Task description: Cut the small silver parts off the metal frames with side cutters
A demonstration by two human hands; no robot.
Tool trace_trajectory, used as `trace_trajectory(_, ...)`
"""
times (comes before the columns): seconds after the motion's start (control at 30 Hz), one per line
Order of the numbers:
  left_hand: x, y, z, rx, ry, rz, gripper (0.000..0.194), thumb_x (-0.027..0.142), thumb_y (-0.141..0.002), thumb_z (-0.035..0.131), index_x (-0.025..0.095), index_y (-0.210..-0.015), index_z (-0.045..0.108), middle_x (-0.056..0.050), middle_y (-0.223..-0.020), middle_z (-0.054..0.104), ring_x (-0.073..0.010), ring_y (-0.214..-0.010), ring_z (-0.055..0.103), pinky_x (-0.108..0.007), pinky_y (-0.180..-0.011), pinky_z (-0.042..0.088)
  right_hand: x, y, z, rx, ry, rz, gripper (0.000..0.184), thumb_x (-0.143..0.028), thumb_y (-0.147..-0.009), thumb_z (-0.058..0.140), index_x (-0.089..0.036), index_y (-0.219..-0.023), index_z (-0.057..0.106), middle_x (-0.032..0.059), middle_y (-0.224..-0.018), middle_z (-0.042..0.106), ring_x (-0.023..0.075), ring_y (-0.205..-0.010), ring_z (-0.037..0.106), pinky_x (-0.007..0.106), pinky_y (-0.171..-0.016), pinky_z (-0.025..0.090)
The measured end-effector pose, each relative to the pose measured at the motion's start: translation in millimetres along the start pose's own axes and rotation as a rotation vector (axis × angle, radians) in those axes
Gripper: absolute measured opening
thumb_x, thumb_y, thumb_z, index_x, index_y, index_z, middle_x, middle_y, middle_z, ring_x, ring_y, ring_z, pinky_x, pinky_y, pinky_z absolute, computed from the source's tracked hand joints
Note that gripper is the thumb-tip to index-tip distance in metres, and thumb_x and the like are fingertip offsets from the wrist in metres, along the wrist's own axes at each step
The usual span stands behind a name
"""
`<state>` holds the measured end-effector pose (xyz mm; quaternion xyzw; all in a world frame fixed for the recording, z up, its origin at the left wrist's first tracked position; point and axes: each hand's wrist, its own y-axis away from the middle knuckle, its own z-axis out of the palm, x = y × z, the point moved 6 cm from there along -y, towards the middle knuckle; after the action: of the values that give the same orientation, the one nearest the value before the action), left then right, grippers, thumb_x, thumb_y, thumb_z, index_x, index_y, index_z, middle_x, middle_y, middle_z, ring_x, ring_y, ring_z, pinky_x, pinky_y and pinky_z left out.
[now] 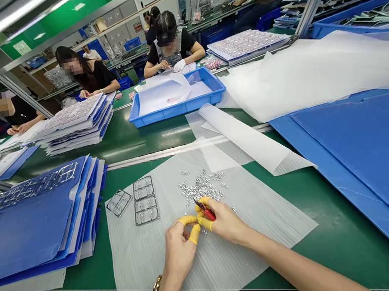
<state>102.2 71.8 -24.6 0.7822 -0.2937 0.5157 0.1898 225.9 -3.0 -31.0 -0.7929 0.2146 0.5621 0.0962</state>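
Observation:
My right hand (226, 222), with yellow finger cots on thumb and finger, is closed around small red-handled nippers (208, 212), dark tip pointing up and away. Fingertips of my left hand (178, 248), also in yellow cots, pinch together right beside the right thumb. Whatever sits between them is too small to make out. Just beyond both hands lies a loose pile of tiny shiny metallic parts (202, 187) on a translucent white sheet (268, 243). To the left rest a larger rectangular sprue frame (145, 202) and a smaller tilted one (119, 202), both holding small parts.
Blue folders (25, 230) with more frames on top are stacked left. Large blue sheets (370, 159) cover the right side, near a rolled white sheet (254, 140). A blue tray (181, 110) stands beyond. Several people work across the green bench (156, 142).

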Motion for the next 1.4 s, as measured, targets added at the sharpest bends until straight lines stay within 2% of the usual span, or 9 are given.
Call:
trace_trajectory(0.07, 0, -1, 4.0, -0.041, 0.001, 0.000, 0.013, 0.026, -0.072, 0.064, 0.020, -0.081, 0.072, -0.002, -0.064, 0.065, -0.0122, -0.050, 0.048, -0.023, -0.052, 0.037, -4, 1, -1, 0.005, 0.063, -0.017, 0.022, -0.020, -0.074, 0.054, -0.021, -0.096, 0.052, 0.0004, -0.083, 0.063, 0.0155, -0.072, 0.058, 0.026, -0.063, 0.043)
trace_trajectory(0.13, -3, -2, 5.9, -0.045, 0.048, -0.002, 0.012, 0.026, -0.073, 0.064, 0.019, -0.079, 0.071, -0.003, -0.068, 0.067, -0.0135, -0.055, 0.053, -0.024, -0.056, 0.041, -8, 4, -6, 0.009, 0.158, -0.051, 0.023, -0.021, -0.076, 0.053, -0.021, -0.099, 0.051, 0.0003, -0.081, 0.062, 0.0155, -0.070, 0.057, 0.026, -0.062, 0.042)
trace_trajectory(0.3, -16, -4, 3.7, 0.024, 0.217, -0.059, 0.018, 0.031, -0.074, 0.065, 0.018, -0.086, 0.070, -0.006, -0.082, 0.070, -0.0171, -0.072, 0.060, -0.027, -0.069, 0.047, -13, 14, -20, -0.049, 0.574, -0.168, 0.014, -0.021, -0.077, 0.054, -0.019, -0.090, 0.054, 0.0043, -0.080, 0.061, 0.0189, -0.075, 0.055, 0.028, -0.064, 0.037)
trace_trajectory(0.4, -21, -3, 3.4, 0.052, 0.301, -0.094, 0.022, 0.033, -0.072, 0.067, 0.018, -0.088, 0.070, -0.007, -0.087, 0.070, -0.0180, -0.075, 0.062, -0.029, -0.073, 0.048, -13, 18, -25, -0.072, 0.703, -0.175, 0.016, -0.018, -0.076, 0.053, -0.018, -0.092, 0.057, 0.0063, -0.081, 0.061, 0.0202, -0.076, 0.055, 0.028, -0.065, 0.037)
trace_trajectory(0.6, -22, -2, 5.1, 0.030, 0.334, -0.095, 0.019, 0.032, -0.072, 0.068, 0.018, -0.086, 0.069, -0.006, -0.086, 0.069, -0.0174, -0.077, 0.062, -0.029, -0.075, 0.048, -20, 18, -21, -0.082, 0.753, -0.219, 0.017, -0.018, -0.076, 0.053, -0.018, -0.093, 0.058, 0.0062, -0.080, 0.061, 0.0199, -0.075, 0.054, 0.028, -0.066, 0.036)
trace_trajectory(1.07, -8, 1, 1.1, 0.013, 0.142, 0.115, 0.013, 0.027, -0.078, 0.062, 0.020, -0.087, 0.069, -0.005, -0.086, 0.068, -0.0172, -0.083, 0.061, -0.029, -0.077, 0.048, -24, 21, -18, -0.082, 0.753, -0.241, 0.020, -0.013, -0.073, 0.056, -0.019, -0.092, 0.057, 0.0047, -0.078, 0.059, 0.0199, -0.075, 0.054, 0.029, -0.068, 0.036)
trace_trajectory(1.4, -1, 2, 0.0, -0.027, 0.061, 0.207, 0.013, 0.025, -0.082, 0.058, 0.020, -0.090, 0.067, -0.004, -0.084, 0.066, -0.0160, -0.081, 0.060, -0.029, -0.077, 0.046, -20, 20, -16, -0.119, 0.785, -0.224, 0.020, -0.014, -0.073, 0.056, -0.018, -0.092, 0.058, 0.0057, -0.080, 0.060, 0.0208, -0.077, 0.054, 0.029, -0.069, 0.035)
